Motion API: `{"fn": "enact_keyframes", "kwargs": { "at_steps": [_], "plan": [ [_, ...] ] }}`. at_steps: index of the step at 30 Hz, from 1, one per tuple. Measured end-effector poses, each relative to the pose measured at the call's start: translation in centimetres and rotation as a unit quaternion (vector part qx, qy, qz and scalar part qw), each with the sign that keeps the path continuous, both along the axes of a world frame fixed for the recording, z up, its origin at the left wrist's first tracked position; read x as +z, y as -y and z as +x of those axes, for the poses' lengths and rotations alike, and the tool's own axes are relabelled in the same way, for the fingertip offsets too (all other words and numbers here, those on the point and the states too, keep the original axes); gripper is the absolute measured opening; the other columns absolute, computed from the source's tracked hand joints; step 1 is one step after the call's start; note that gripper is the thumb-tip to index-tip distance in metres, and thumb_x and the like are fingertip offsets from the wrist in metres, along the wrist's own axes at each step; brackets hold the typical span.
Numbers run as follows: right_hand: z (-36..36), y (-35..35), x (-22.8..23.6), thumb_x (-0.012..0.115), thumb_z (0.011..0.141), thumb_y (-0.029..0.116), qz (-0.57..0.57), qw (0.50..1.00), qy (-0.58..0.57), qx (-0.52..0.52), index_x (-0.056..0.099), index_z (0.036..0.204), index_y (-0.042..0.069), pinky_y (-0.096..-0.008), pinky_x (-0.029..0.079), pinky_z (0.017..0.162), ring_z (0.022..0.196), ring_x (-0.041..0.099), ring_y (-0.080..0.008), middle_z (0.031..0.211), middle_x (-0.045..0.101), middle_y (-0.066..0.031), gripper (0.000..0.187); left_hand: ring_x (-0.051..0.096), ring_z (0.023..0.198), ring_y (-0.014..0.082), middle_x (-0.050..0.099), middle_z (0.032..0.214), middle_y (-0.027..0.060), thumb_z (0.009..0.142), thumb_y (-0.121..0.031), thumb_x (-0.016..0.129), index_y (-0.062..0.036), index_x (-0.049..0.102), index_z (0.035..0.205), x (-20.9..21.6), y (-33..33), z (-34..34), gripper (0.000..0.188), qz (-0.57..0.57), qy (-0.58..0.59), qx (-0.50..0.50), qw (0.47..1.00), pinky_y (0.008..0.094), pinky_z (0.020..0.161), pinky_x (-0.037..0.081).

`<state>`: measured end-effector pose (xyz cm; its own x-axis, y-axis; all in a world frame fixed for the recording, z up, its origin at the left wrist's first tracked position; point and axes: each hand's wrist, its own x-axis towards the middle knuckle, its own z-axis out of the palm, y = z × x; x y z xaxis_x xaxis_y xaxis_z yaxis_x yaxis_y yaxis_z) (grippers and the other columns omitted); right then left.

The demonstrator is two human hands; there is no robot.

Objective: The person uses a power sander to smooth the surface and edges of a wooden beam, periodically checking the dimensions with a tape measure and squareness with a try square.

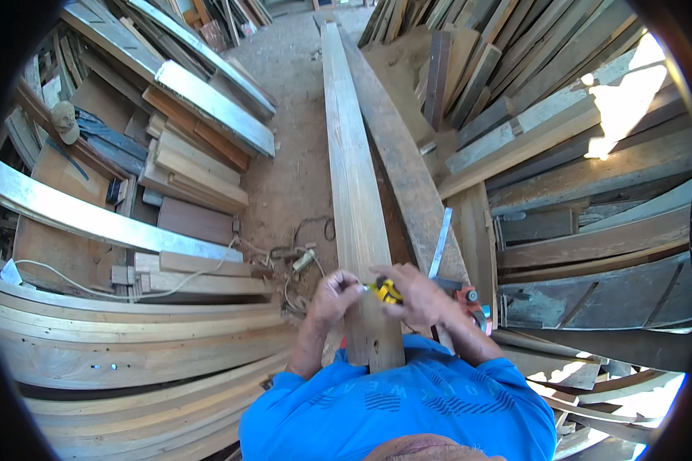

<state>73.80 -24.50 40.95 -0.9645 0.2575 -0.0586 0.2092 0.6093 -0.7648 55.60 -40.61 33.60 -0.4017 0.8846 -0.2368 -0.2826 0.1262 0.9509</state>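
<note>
A long wooden plank [354,184] runs away from my body, its near end by my blue shirt. Over that near end, my right hand [417,296] is wrapped round a yellow and black tape measure [387,290]. My left hand [335,298] is closed in a pinch at the plank's left edge. Its fingertips meet a short bit of the tape that shows between the hands. The very tip of the tape is hidden by the fingers. A dark knot hole marks the plank just below both hands.
Right of the plank lies a darker, wider board [404,169] with a metal straightedge [441,242] on it. A red tool [467,298] sits by my right forearm. Corded wires and a socket block [304,261] lie left on the floor. Stacked timber [92,330] lines both sides.
</note>
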Motion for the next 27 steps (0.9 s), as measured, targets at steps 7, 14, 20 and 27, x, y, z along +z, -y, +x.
{"fn": "enact_keyframes", "kwargs": {
  "at_steps": [7, 14, 20, 27],
  "plan": [
    [5.7, -6.1, 1.5, 0.069, 0.078, 0.009, 0.153, 0.985, 0.008, -0.073, 0.067, 0.126, 0.007, -0.0443, 0.045, 0.104, 0.116, 0.055, -0.0375, 0.121, 0.063, -0.0176, 0.048, 0.052, 0.067, 0.0035, 0.061, 0.079, -0.0036, 0.091, -0.015, 0.073, -0.0063, 0.066, 0.097, -2.8, 2.4, -3.6, 0.013, -0.031, 0.012, 0.162, 0.986, 0.0199, 0.061, 0.043],
    [7.6, -6.8, -0.6, 0.068, 0.078, 0.008, 0.15, 0.978, 0.104, -0.104, 0.068, 0.125, 0.009, -0.0455, 0.045, 0.104, 0.121, 0.05, -0.0374, 0.128, 0.057, -0.0148, 0.047, 0.05, 0.056, 0.0042, 0.059, 0.069, -0.0032, 0.089, -0.023, 0.079, -0.0059, 0.068, 0.095, -6.4, 2.8, -1.5, 0.022, -0.111, 0.049, 0.154, 0.981, 0.0214, 0.051, 0.04],
    [8.5, -7.0, -2.0, 0.068, 0.08, 0.009, 0.144, 0.979, 0.099, -0.108, 0.068, 0.126, 0.01, -0.0458, 0.045, 0.104, 0.121, 0.051, -0.0375, 0.129, 0.056, -0.0155, 0.046, 0.051, 0.056, 0.0052, 0.059, 0.069, -0.0033, 0.088, -0.024, 0.079, -0.0076, 0.066, 0.091, -6.3, 2.9, -1.3, 0.022, -0.095, 0.095, 0.15, 0.979, 0.0214, 0.05, 0.039],
    [8.6, -7.0, -2.2, 0.07, 0.084, 0.011, 0.137, 0.979, 0.103, -0.112, 0.067, 0.127, 0.01, -0.0467, 0.044, 0.106, 0.124, 0.05, -0.0381, 0.132, 0.055, -0.0166, 0.043, 0.053, 0.054, 0.0057, 0.06, 0.069, -0.0034, 0.089, -0.022, 0.079, -0.0111, 0.063, 0.087, -6.1, 2.4, -1.5, 0.019, -0.09, 0.119, 0.157, 0.976, 0.0214, 0.049, 0.041]
  ]
}}
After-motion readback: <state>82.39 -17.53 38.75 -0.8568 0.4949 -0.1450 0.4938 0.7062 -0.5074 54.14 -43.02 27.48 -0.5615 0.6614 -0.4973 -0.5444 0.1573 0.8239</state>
